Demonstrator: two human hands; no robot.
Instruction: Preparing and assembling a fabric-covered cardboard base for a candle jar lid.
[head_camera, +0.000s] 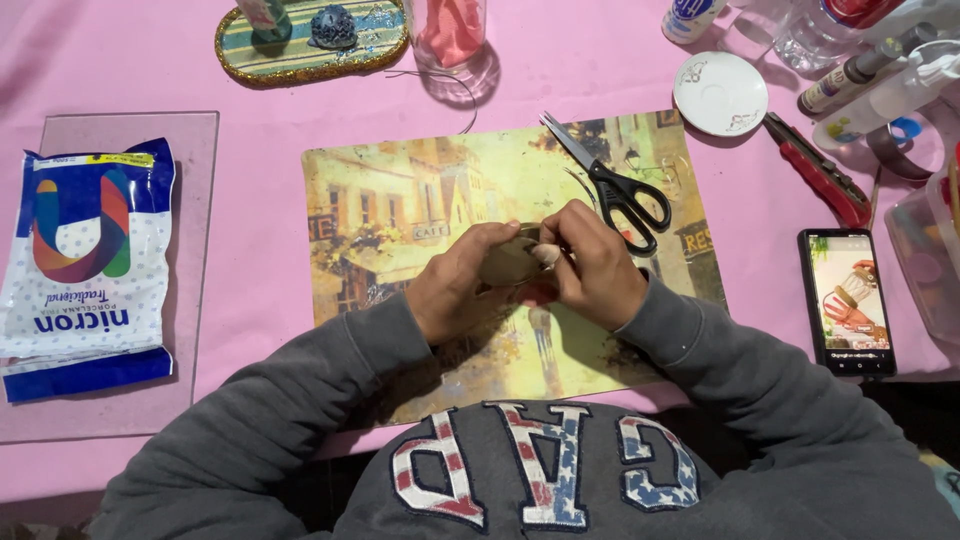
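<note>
Both hands are working over the placemat (400, 200): left hand (455, 285) is cupping a small brownish piece (510, 262), right hand (598, 265) is pinching its end, apparently shaping; next move needs steady grip.

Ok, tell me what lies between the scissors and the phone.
In the head view, only the placemat's right edge and bare pink tablecloth lie between the scissors and the phone.

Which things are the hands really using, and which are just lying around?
In use: left hand and right hand hold a small brownish piece over the picture mat.

Lying about: scissors, phone, white-and-blue bag, red cutter, small white dish.
</note>
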